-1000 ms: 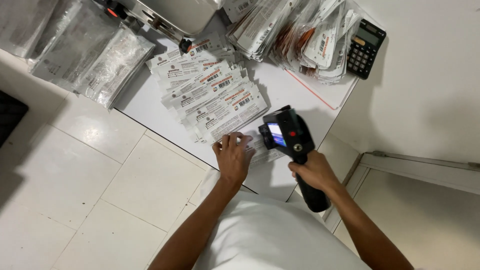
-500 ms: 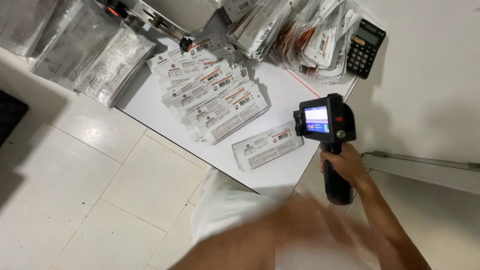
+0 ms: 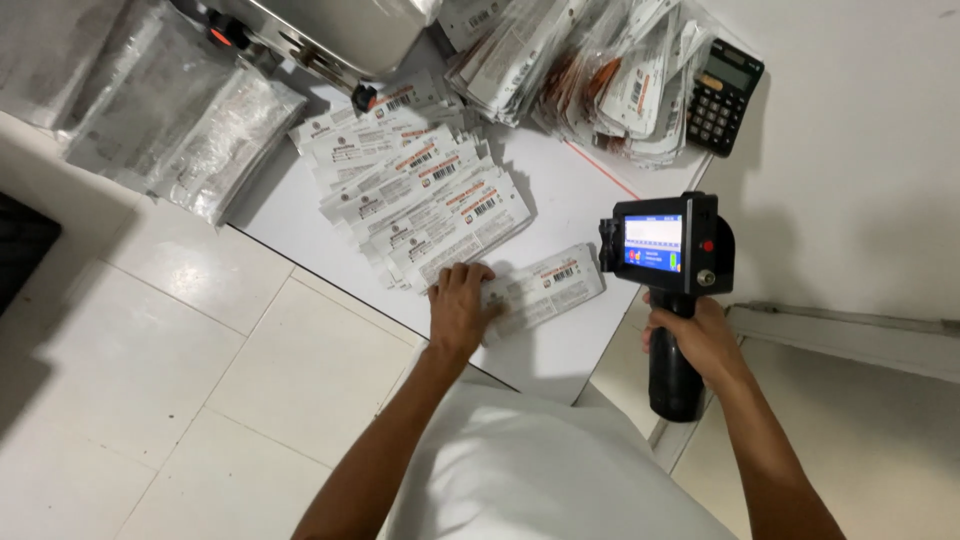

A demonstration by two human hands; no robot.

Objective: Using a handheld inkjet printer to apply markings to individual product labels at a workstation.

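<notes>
Head view: hands at the worktop's near edge

Right hand point(image 3: 700, 335) closes its grip around the black handheld printer point(image 3: 668, 255) beyond the worktop's point(image 3: 590, 190) right edge. Left hand point(image 3: 460, 305), fingers flat, presses a single white packet point(image 3: 540, 290) beside the fanned packet row point(image 3: 420, 190).

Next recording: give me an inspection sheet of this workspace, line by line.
Surface: white tabletop, low over a tiled floor.
Job's things: single flat packet lying apart from a fanned row of packets; black handheld device with lit screen.
Clutter: calculator; heap of bagged packets; clear bags; metal machine.
Hands: left hand pressing the single packet's end; right hand gripping the device handle.
Cables: nothing seen.
Surroundings: white wall.
</notes>
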